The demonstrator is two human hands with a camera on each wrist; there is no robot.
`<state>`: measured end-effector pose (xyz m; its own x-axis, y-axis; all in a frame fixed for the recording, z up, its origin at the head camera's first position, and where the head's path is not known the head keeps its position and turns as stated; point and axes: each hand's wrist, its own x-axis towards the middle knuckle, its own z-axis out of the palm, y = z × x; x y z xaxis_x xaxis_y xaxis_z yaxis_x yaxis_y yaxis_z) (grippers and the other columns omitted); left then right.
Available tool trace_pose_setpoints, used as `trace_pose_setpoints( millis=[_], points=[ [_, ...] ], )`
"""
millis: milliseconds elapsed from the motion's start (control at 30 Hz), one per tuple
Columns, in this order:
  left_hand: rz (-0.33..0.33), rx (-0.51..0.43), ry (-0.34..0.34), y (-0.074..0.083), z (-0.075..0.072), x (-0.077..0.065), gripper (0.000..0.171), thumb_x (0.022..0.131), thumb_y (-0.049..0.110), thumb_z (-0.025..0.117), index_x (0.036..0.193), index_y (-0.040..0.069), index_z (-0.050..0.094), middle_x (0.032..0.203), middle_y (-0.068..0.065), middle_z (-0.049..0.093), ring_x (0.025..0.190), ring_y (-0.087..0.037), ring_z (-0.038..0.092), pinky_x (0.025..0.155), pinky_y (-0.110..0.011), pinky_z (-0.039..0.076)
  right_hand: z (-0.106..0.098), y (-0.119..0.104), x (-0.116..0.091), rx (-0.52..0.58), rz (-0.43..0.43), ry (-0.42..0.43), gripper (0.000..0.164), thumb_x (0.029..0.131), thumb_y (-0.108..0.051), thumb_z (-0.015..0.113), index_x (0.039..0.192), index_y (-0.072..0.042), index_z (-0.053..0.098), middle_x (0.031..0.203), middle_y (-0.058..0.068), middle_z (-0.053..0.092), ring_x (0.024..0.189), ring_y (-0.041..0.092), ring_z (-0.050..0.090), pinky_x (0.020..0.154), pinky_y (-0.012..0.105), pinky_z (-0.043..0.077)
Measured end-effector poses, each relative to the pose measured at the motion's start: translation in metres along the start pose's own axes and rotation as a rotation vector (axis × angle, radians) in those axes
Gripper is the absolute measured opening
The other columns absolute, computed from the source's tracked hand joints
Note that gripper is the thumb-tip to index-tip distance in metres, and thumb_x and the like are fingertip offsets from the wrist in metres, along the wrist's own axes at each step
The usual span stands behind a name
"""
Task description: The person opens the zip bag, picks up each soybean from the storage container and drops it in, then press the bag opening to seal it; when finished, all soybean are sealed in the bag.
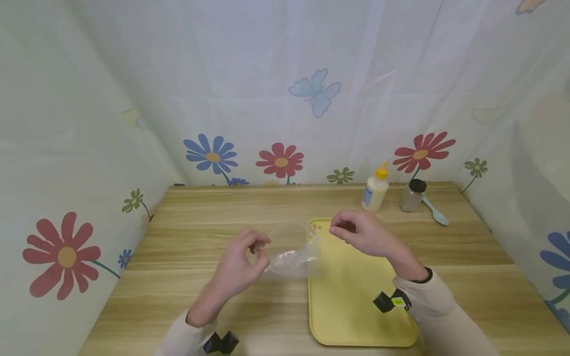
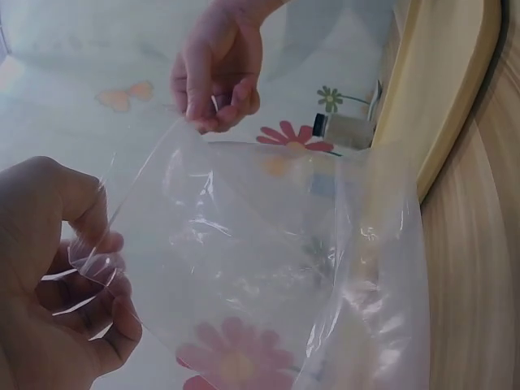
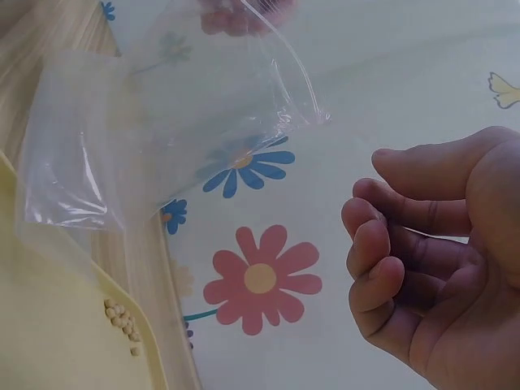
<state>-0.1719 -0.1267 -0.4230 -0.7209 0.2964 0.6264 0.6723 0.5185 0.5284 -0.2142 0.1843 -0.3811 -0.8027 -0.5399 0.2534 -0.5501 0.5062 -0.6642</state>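
Observation:
A clear plastic bag (image 1: pixel 291 262) hangs over the left edge of a yellow tray (image 1: pixel 352 301). My left hand (image 1: pixel 240 262) pinches its upper rim between thumb and fingers, and the left wrist view shows the film (image 2: pixel 252 227) spread out from that grip. Across from it, my right hand (image 1: pixel 365 235) is raised over the far part of the tray with its fingers loosely curled. In the right wrist view, the bag's corner (image 3: pixel 321 120) stands a little apart from the right fingertips (image 3: pixel 382 158), and nothing is visible between them.
Small round beige pieces (image 3: pixel 122 321) lie in the tray's far left corner. Behind the tray stand a bottle with a yellow nozzle (image 1: pixel 375 193) and a black-lidded jar (image 1: pixel 411 198). A pale blue spoon (image 1: pixel 438 215) lies beside the jar. A flowered curtain (image 1: pixel 249 99) closes off the table's back.

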Motion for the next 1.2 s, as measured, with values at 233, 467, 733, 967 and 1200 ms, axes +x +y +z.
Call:
trace_pose_setpoints(
  millis=[233,467,733,967,1200],
  points=[
    [-0.021,0.056,0.011,-0.014,-0.005,0.002,0.027,0.072,-0.004,0.058,0.094,0.009,0.067,0.079,0.001,0.057,0.071,-0.010,0.051,0.061,-0.021,0.047,0.003,0.009,0.002,-0.003,0.032,-0.018,0.011,0.095,-0.018,0.063,0.093,-0.008,0.068,0.078,-0.001,0.062,0.066,0.010,0.053,0.058,0.024,0.048],
    [-0.049,0.080,0.001,-0.023,-0.009,0.003,0.025,0.073,-0.004,0.060,0.094,0.008,0.067,0.083,0.000,0.059,0.074,-0.008,0.052,0.063,-0.023,0.050,0.009,0.017,0.007,-0.042,0.039,-0.026,0.007,0.094,-0.018,0.064,0.091,-0.012,0.067,0.079,-0.004,0.063,0.068,0.008,0.053,0.060,0.023,0.048],
    [-0.064,0.092,-0.014,-0.032,-0.018,0.006,0.024,0.075,-0.004,0.059,0.094,0.009,0.068,0.084,0.004,0.058,0.074,-0.011,0.053,0.062,-0.026,0.050,0.024,0.030,0.016,-0.055,0.035,-0.042,0.007,0.092,-0.014,0.065,0.097,-0.010,0.068,0.082,-0.004,0.066,0.069,0.007,0.055,0.062,0.023,0.050],
    [-0.083,0.102,-0.027,-0.036,-0.017,0.005,0.026,0.073,-0.005,0.059,0.093,0.009,0.068,0.082,0.004,0.059,0.073,-0.010,0.053,0.062,-0.029,0.051,0.037,0.051,0.029,-0.126,0.011,-0.048,0.011,0.089,-0.010,0.067,0.099,-0.006,0.070,0.084,-0.002,0.069,0.072,0.006,0.059,0.065,0.023,0.052],
    [-0.090,0.101,-0.036,-0.039,-0.018,0.005,0.026,0.073,-0.004,0.060,0.093,0.010,0.068,0.081,0.003,0.058,0.073,-0.008,0.052,0.062,-0.025,0.051,0.049,0.069,0.041,-0.169,0.062,-0.114,0.017,0.088,-0.009,0.068,0.103,-0.001,0.071,0.087,0.002,0.071,0.076,0.009,0.062,0.067,0.023,0.053]
  ],
)
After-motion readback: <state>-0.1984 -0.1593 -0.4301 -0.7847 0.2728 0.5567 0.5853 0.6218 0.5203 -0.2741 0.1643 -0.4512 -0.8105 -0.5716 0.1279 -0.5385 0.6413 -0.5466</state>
